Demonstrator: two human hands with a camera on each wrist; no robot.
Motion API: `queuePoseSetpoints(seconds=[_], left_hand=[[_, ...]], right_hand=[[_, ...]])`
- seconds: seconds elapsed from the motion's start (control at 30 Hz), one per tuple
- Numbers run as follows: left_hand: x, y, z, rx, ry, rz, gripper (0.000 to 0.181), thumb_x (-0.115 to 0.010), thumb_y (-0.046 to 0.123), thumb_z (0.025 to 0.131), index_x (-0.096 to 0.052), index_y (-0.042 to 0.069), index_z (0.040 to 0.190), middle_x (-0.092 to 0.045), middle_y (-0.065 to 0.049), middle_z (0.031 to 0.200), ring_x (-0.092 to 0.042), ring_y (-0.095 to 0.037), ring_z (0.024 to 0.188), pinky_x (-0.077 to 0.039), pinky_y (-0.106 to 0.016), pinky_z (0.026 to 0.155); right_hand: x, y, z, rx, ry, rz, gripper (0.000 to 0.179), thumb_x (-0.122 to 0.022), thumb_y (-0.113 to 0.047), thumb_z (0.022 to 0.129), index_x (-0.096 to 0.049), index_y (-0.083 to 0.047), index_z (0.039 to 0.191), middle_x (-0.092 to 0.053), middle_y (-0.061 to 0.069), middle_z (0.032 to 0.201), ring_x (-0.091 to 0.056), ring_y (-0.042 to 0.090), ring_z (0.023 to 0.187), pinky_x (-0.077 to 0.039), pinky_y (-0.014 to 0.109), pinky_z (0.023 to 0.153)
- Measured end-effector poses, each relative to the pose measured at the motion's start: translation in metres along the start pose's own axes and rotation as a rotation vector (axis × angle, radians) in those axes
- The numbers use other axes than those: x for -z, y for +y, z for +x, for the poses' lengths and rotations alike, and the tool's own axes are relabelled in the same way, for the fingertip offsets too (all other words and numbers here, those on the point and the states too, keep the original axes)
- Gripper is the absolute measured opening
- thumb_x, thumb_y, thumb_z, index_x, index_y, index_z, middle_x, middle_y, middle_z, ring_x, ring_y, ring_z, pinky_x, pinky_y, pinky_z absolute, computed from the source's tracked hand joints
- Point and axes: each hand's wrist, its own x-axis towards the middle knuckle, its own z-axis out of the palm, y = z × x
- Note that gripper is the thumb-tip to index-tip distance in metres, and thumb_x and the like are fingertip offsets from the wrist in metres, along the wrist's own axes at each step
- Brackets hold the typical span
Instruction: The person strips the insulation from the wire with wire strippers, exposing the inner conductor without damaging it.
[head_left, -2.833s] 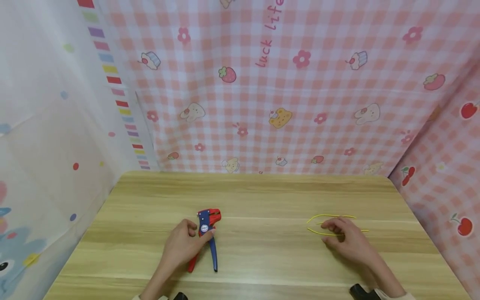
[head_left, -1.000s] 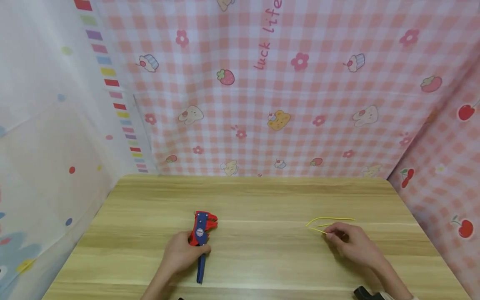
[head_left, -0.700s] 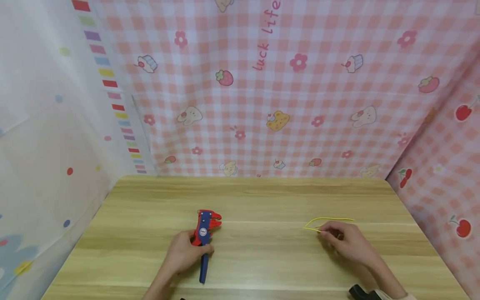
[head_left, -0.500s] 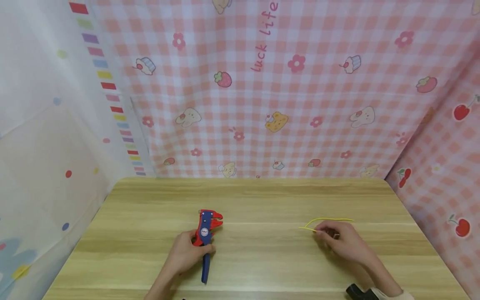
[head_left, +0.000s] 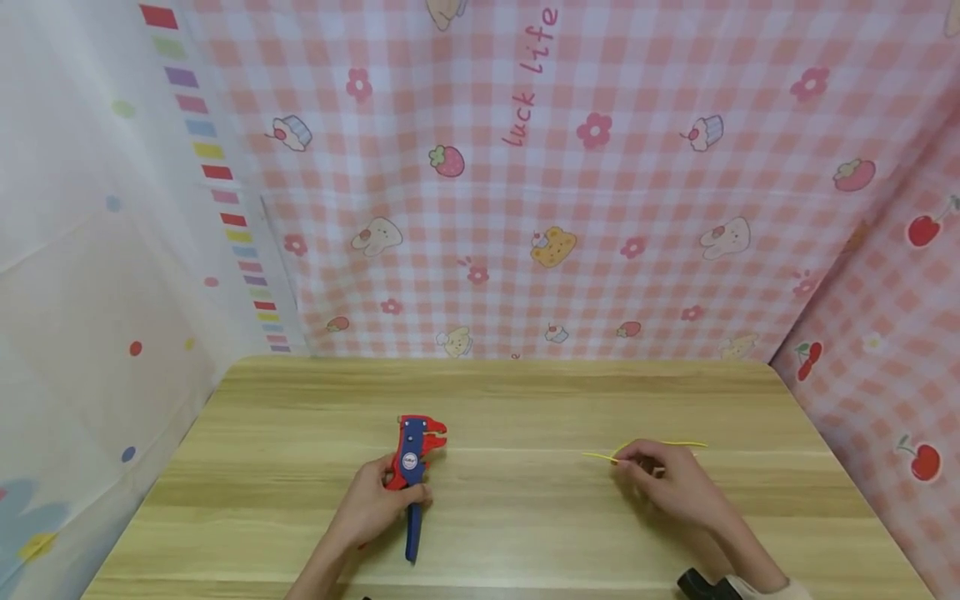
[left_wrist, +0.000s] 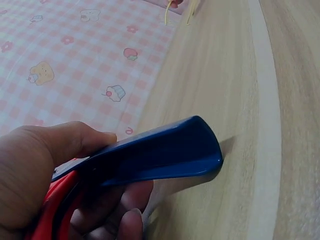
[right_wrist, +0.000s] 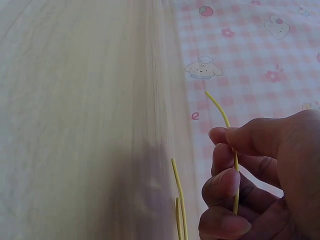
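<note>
My left hand (head_left: 375,504) grips a red and blue wire stripper (head_left: 411,458), thumb across the blue handle (left_wrist: 160,155). The tool's red head points up and to the right in the head view. Over the right part of the table, my right hand (right_wrist: 290,160) pinches a yellow wire (right_wrist: 220,107) between thumb and index finger. One end of that wire sticks out beyond the fingertips toward the left in the head view. Other yellow wires (right_wrist: 180,200) lie on the table beside the right hand, partly hidden behind it in the head view.
The wood-grain table (head_left: 517,517) spans the space between both hands. A pink checked cloth (head_left: 480,192) hangs along its back edge, a white patterned cloth (head_left: 97,283) at the left and another checked cloth (head_left: 900,375) at the right.
My left hand has closed around the wire stripper and its handles have come together. The right hand has picked up one yellow wire and moved left with it.
</note>
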Motion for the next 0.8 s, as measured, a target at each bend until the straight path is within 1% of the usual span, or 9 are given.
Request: queuePoseSetpoints(seconds=[0.13, 0.3, 0.5, 0.7, 0.8], left_hand=[[0.000, 0.000, 0.000, 0.003, -0.010, -0.029, 0.051, -0.084, 0.019, 0.084, -0.064, 0.002, 0.127, -0.075, -0.003, 0.093, -0.063, -0.016, 0.072, -0.050, -0.025, 0.059], [-0.002, 0.000, 0.001, -0.018, -0.024, -0.049, 0.046, -0.084, 0.019, 0.084, -0.065, 0.002, 0.123, -0.077, -0.003, 0.091, -0.066, -0.015, 0.073, -0.049, -0.023, 0.060], [-0.005, 0.002, 0.002, -0.036, -0.024, -0.080, 0.044, -0.084, 0.018, 0.084, -0.066, 0.003, 0.121, -0.076, -0.003, 0.087, -0.065, -0.015, 0.070, -0.047, -0.023, 0.055], [-0.009, 0.001, 0.004, -0.040, -0.033, -0.116, 0.048, -0.083, 0.017, 0.085, -0.064, 0.001, 0.125, -0.077, -0.005, 0.088, -0.067, -0.016, 0.071, -0.048, -0.023, 0.055], [-0.010, 0.000, 0.004, -0.044, -0.051, -0.146, 0.052, -0.082, 0.017, 0.086, -0.061, 0.000, 0.130, -0.078, -0.006, 0.090, -0.068, -0.016, 0.071, -0.049, -0.024, 0.055]], right_hand=[[-0.003, -0.002, 0.003, 0.012, 0.001, -0.001, 0.012, -0.068, -0.024, 0.100, -0.075, -0.015, 0.104, -0.069, 0.002, 0.083, -0.054, 0.003, 0.060, -0.047, 0.023, 0.047], [-0.005, -0.005, 0.005, 0.032, 0.004, 0.004, 0.011, -0.068, -0.020, 0.100, -0.075, -0.013, 0.104, -0.071, 0.003, 0.086, -0.054, 0.003, 0.060, -0.047, 0.023, 0.046], [-0.006, -0.009, 0.007, 0.024, 0.016, -0.002, 0.012, -0.067, -0.023, 0.100, -0.075, -0.014, 0.103, -0.070, 0.001, 0.083, -0.053, 0.003, 0.061, -0.045, 0.022, 0.047], [-0.008, -0.012, 0.010, 0.015, 0.024, -0.011, 0.011, -0.067, -0.022, 0.100, -0.075, -0.014, 0.103, -0.070, 0.002, 0.082, -0.055, 0.004, 0.062, -0.046, 0.023, 0.048], [-0.009, -0.013, 0.012, 0.017, 0.031, -0.026, 0.010, -0.068, -0.021, 0.100, -0.075, -0.014, 0.103, -0.071, 0.001, 0.084, -0.056, 0.004, 0.065, -0.047, 0.022, 0.051]])
